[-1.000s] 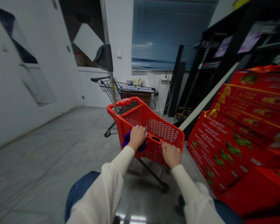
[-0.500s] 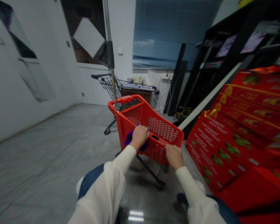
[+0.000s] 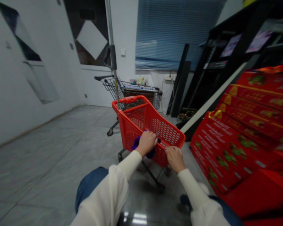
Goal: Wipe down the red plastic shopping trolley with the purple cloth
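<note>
A red plastic shopping cart (image 3: 129, 125) with perforated sides stands on dark wheeled legs before me. My left hand (image 3: 147, 142) is closed over the near side's top rim with a purple cloth (image 3: 136, 143) under it; the cloth hangs against the outer wall. Nearer the cart's right end, my right hand (image 3: 175, 158) grips the same rim, fingers curled over the edge. The two hands are a short way apart. Part of the cloth is hidden beneath my left palm.
Red printed boxes (image 3: 228, 150) are stacked close on the right. Behind the red cart stands a wire cart (image 3: 110, 88), with a grey pole (image 3: 111, 31) rising in front of it. A pale board (image 3: 209, 100) leans by the black shelving. Grey floor (image 3: 49, 153) spreads leftward.
My left hand and the purple cloth have slid right along the rim, closer to my right hand. My right hand stays on the rim, nearly in place.
</note>
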{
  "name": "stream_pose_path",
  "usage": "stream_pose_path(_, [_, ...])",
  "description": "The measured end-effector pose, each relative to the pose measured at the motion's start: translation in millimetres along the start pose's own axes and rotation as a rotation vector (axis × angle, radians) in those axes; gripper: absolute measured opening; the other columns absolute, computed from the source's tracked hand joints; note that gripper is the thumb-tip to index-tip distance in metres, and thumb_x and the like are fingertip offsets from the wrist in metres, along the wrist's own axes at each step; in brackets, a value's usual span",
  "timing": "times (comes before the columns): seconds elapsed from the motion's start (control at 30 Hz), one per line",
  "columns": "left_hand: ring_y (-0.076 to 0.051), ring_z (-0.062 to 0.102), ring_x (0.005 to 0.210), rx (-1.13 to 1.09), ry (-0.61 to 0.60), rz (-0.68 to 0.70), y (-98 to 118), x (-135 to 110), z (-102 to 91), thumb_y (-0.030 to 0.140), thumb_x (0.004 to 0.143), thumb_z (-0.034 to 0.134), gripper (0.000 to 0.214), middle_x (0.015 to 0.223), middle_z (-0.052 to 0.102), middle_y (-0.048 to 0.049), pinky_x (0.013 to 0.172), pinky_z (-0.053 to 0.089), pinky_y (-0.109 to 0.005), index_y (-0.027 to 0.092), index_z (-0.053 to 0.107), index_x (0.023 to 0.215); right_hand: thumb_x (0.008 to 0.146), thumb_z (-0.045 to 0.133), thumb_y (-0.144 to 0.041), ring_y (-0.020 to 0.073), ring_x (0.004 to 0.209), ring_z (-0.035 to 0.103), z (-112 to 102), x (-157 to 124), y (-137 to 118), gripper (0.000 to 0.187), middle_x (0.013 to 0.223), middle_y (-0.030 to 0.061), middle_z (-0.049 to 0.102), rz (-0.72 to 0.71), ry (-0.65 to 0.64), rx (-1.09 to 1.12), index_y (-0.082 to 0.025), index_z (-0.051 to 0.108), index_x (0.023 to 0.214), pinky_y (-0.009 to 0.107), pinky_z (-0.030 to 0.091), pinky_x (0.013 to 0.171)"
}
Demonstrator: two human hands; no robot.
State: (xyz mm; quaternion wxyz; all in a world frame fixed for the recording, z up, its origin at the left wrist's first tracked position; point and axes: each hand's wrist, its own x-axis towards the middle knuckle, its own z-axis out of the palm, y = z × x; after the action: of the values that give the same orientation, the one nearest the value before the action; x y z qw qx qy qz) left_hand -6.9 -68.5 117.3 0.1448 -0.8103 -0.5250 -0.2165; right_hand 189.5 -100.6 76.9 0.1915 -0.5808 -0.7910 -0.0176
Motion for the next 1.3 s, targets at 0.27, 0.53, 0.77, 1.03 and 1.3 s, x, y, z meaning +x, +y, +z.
stream_pose_path(0.27, [-0.022,0.059,0.095,-0.023,-0.045,-0.028,-8,5,-2.2,0.032,0.097,0.046,0.026,0.096,0.068,-0.0096,0.084,0.043,-0.036,0.016,0.067,0.096,0.1,0.029,-0.021,0.0191,0.107,0.056,2,-3,14,0.041,0.113,0.0082,0.068,-0.152,0.036,-0.039,-0.019,0.069,0.108,0.033,0.033,0.103])
stream_pose_path(0.53, [-0.024,0.058,0.097,-0.032,-0.024,0.099,23,-8,2.3,0.031,0.095,0.051,0.02,0.095,0.068,-0.0101,0.086,0.043,-0.038,0.018,0.066,0.095,0.1,0.029,-0.022,0.019,0.109,0.055,15,2,9,0.041,0.116,0.0075,0.068,-0.138,0.031,-0.025,-0.022,0.067,0.116,0.036,0.034,0.104])
stream_pose_path(0.77, [-0.023,0.06,0.095,-0.016,-0.06,-0.001,-5,6,-1.1,0.029,0.096,0.048,0.023,0.096,0.069,-0.0104,0.082,0.044,-0.037,0.016,0.068,0.095,0.1,0.024,-0.023,0.0196,0.121,0.05,16,0,20,0.047,0.126,0.0065,0.062,-0.12,0.097,0.032,-0.026,0.065,0.122,0.041,0.029,0.113])
stream_pose_path(1.03, [-0.024,0.058,0.098,-0.03,-0.038,0.132,21,-8,3.8,0.031,0.095,0.049,0.022,0.096,0.068,-0.0104,0.086,0.043,-0.038,0.018,0.067,0.095,0.101,0.021,-0.023,0.0214,0.114,0.051,28,0,2,0.046,0.119,0.0109,0.064,-0.096,0.128,-0.027,-0.017,0.062,0.122,0.041,0.024,0.114])
stream_pose_path(1.3, [-0.023,0.06,0.093,0.025,-0.088,-0.058,-25,1,-10.5,0.028,0.096,0.046,0.027,0.096,0.07,-0.0112,0.082,0.044,-0.037,0.015,0.069,0.098,0.101,0.033,-0.028,0.0204,0.117,0.052,13,12,-25,0.039,0.124,0.0061,0.064,-0.146,-0.034,0.001,-0.029,0.062,0.127,0.04,0.03,0.109])
